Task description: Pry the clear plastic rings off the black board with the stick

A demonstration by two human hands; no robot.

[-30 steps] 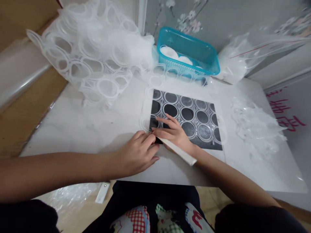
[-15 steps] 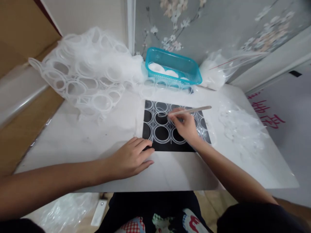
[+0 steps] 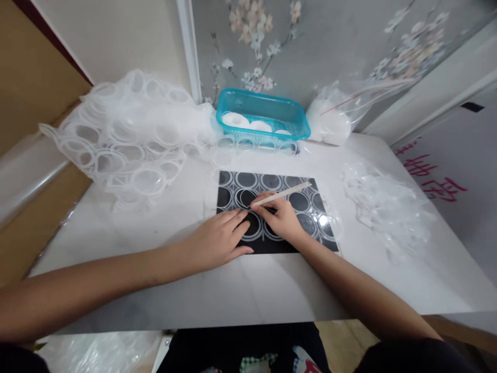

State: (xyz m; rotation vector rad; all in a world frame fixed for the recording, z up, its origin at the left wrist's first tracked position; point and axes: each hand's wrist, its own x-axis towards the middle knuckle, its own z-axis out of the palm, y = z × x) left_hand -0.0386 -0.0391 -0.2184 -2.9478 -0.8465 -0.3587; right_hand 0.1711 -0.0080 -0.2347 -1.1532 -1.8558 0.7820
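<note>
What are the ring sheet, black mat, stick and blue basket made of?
The ring sheet looks like thin clear plastic film: glossy glare, black shows through. The black mat is smooth and dark, rubber or plastic, unclear. The stick in the right hand is pale and matte, perhaps wood or bamboo. The blue basket is translucent moulded plastic, slotted wall.

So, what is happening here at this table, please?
A person works at a white table. The right hand holds a thin stick like a pen, with its tip on a clear sheet of plastic rings that lies on a black mat. The left hand rests flat, its fingers on the mat's near left corner. Behind stands a blue basket with white round pieces inside. A heap of ring sheets lies to the left, and clear scraps to the right.
</note>
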